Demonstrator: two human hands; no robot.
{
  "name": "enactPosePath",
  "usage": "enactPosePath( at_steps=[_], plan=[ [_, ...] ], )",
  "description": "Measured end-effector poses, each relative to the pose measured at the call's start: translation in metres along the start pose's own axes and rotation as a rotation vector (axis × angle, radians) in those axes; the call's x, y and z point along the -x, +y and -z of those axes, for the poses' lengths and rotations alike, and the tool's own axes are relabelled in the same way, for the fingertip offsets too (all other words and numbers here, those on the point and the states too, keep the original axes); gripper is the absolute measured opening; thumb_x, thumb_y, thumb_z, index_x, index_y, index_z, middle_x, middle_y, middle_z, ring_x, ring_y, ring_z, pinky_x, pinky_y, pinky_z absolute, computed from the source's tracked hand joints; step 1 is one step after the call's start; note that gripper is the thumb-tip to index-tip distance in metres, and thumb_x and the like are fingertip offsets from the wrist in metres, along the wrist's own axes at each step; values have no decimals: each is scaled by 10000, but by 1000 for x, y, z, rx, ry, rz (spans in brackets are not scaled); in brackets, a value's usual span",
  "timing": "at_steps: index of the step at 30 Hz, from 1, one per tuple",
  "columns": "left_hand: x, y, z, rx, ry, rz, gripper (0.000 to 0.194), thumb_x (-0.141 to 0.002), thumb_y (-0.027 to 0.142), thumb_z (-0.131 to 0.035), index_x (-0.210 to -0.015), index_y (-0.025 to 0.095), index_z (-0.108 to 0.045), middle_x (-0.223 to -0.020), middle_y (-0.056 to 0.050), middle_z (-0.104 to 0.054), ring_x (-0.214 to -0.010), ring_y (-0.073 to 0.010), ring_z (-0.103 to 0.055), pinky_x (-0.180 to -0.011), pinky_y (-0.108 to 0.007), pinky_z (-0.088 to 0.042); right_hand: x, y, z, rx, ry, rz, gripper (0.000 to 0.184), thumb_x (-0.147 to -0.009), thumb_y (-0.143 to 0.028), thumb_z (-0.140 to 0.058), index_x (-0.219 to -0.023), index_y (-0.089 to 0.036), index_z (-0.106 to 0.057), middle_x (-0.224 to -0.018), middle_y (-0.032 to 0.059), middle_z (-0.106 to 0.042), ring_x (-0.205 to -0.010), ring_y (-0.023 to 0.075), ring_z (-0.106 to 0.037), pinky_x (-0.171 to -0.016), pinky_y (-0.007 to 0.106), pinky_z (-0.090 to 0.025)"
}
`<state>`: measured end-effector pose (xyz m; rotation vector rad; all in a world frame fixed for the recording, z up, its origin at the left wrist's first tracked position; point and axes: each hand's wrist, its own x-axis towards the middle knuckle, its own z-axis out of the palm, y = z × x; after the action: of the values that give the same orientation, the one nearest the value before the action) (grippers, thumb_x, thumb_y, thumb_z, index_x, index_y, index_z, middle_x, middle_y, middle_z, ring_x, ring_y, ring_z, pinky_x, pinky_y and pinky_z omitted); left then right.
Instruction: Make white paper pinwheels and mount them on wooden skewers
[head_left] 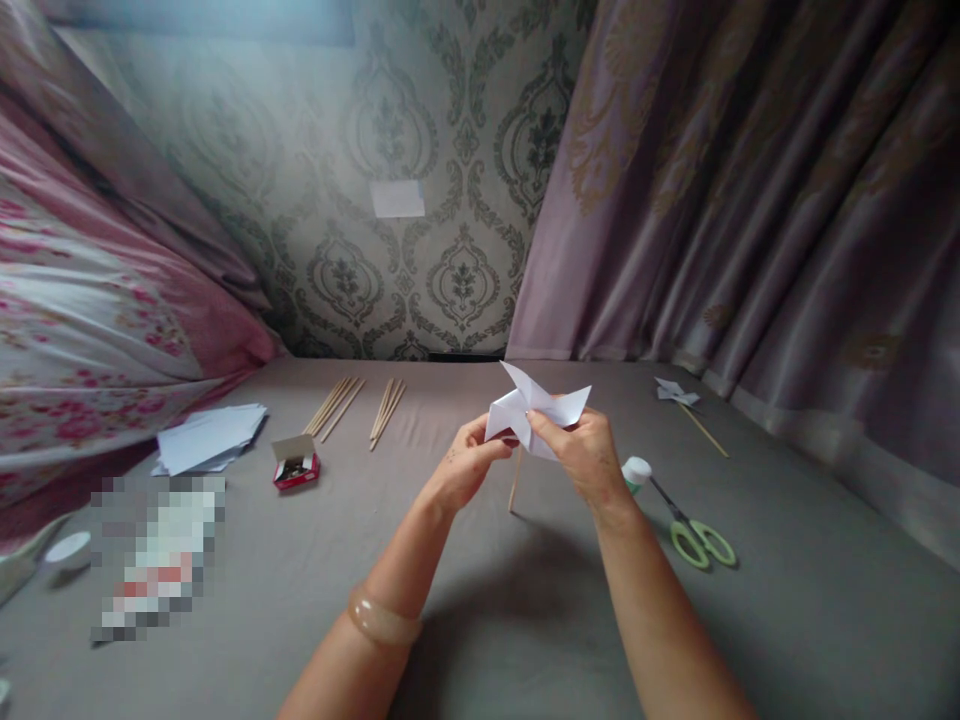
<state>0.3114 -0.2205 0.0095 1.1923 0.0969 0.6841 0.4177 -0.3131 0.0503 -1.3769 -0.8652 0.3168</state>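
A white paper pinwheel [517,408] is held up in front of me, between both hands. My left hand [474,462] has its fingers closed on the lower left blade. At the other side my right hand [581,445] grips the pinwheel, its thumb pressed near the centre, where a small dark dot shows. Below the blades a thin wooden stick [514,482] slants down toward the table; its upper end is hidden behind the paper. The fingers behind the pinwheel are mostly out of sight.
Scissors with green handles [701,540] and a white-capped glue bottle [636,472] lie by my right forearm. Another pinwheel [677,393] rests at the far right. Toward the left are wooden sticks [330,408], a small red box [295,468] and a paper stack [210,438].
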Motion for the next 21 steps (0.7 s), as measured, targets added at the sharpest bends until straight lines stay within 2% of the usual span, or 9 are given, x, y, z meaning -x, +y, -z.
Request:
enactPosePath(
  at_steps=[2,4,7,11,17,21],
  plan=[
    [1,5,4,-11,-50,12,387,-632,175,-698,-1018,148,-704,-943,-60,-702,-924,-213,-599,-887,-330,-403,0,-2,0,23,-11,10,290,-668,-348,-695,-845,-118,-706,-819,81,-739,-738,225,-680,-645,279,-506],
    [2,10,4,-37,-49,-3,386,-668,207,-703,-1049,146,-693,-983,-76,-702,-963,-226,-601,-909,-343,-403,0,-4,1,37,-23,19,278,-673,-339,-689,-842,-119,-704,-817,83,-738,-739,222,-679,-656,278,-507],
    [3,18,-1,-106,45,-66,381,-709,262,-725,-1074,163,-682,-1017,-74,-704,-976,-215,-609,-917,-331,-409,2,-8,1,49,-40,42,258,-673,-327,-686,-833,-126,-703,-809,79,-737,-741,216,-675,-663,277,-505],
    [4,26,-8,-199,139,-95,369,-674,300,-777,-1011,172,-698,-977,-53,-712,-885,-179,-621,-836,-293,-447,4,-12,2,44,-96,26,267,-666,-337,-682,-838,-132,-697,-770,65,-722,-687,198,-654,-608,268,-486],
    [4,28,-10,-219,161,-105,329,-647,290,-800,-930,154,-702,-842,-27,-700,-740,-130,-603,-726,-253,-458,5,-14,7,51,-173,-27,249,-643,-336,-704,-808,-150,-686,-717,27,-689,-630,158,-608,-555,247,-442],
    [3,25,-9,-155,171,-142,467,-624,256,-815,-1058,194,-655,-959,-34,-694,-823,-150,-618,-761,-266,-471,4,-15,9,48,-199,-52,265,-644,-355,-711,-809,-150,-683,-693,20,-675,-616,153,-593,-558,253,-436]
  ],
)
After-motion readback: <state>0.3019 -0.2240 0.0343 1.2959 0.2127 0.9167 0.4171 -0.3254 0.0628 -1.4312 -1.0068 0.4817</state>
